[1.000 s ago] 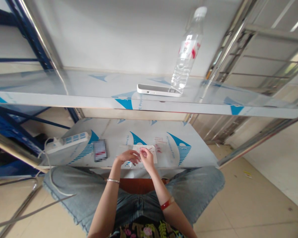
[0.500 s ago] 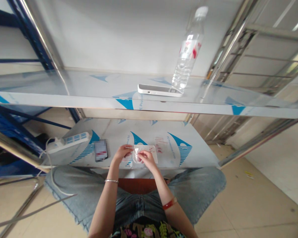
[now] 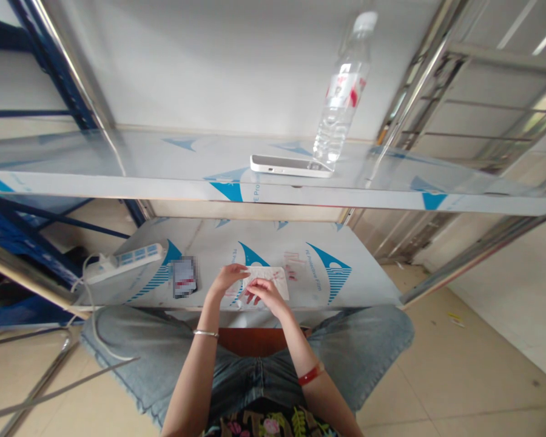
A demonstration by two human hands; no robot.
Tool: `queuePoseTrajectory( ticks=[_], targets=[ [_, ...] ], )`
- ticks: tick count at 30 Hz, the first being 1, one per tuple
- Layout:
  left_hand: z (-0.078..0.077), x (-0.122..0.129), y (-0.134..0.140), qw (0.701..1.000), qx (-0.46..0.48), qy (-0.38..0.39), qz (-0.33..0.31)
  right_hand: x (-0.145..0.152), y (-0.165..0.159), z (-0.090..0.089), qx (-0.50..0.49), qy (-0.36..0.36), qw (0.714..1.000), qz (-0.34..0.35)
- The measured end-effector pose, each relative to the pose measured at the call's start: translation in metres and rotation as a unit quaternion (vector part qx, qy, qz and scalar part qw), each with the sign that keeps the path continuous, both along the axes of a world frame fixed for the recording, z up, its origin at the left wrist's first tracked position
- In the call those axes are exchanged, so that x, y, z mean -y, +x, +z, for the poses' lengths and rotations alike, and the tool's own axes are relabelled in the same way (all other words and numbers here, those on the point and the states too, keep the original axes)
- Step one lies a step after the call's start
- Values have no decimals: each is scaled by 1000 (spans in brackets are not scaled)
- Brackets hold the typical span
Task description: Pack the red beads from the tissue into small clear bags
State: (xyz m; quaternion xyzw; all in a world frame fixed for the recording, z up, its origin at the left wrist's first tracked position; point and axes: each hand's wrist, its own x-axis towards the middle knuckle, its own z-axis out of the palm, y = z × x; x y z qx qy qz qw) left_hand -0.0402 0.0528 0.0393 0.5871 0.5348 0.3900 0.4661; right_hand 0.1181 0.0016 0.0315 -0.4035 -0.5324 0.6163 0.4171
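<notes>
A small clear plastic bag [image 3: 242, 300] shows below and between my hands, and its outline is hard to follow. My left hand [image 3: 226, 280] reaches in from the left, thumb and fingers drawn together at the bag's upper edge. Close beside it, my right hand [image 3: 266, 291] has its fingers curled over the bag, hiding part of it. Beneath the right hand lies a white card [image 3: 281, 279] with small red marks, flat on the lower shelf [image 3: 368, 273]. Just right of the card are thin clear packets [image 3: 295, 266] with red marks.
To the left lie a blurred-out phone-like object [image 3: 184, 277] and a white power strip [image 3: 131, 258] with a plugged-in cable. An upper shelf [image 3: 164, 182] crosses in front, carrying a white-edged phone [image 3: 286, 165] and a water bottle [image 3: 341, 103]. My knees flank the lower shelf's front edge.
My right hand has shifted slightly down, its fingers more curled and spread. The clear plastic, held up between both hands before, now shows lower and is less visible.
</notes>
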Motion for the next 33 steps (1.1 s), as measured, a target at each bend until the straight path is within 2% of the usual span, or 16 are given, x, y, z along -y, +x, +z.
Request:
queuePoseTrajectory(
  ticks=[4, 8, 16, 33],
  targets=[
    [17, 7, 1, 994, 39, -14, -103, -3, 1, -4, -45, -19, 996, -76],
    [24, 11, 5, 983, 48, -50, -170, -9, 4, -12, -56, -12, 989, -134],
    [26, 12, 3, 982, 13, -82, -168, -12, 2, -18, -84, -38, 985, -149],
    [33, 15, 6, 978, -24, -42, -201, -9, 2, -11, -24, -20, 987, -156]
  ],
)
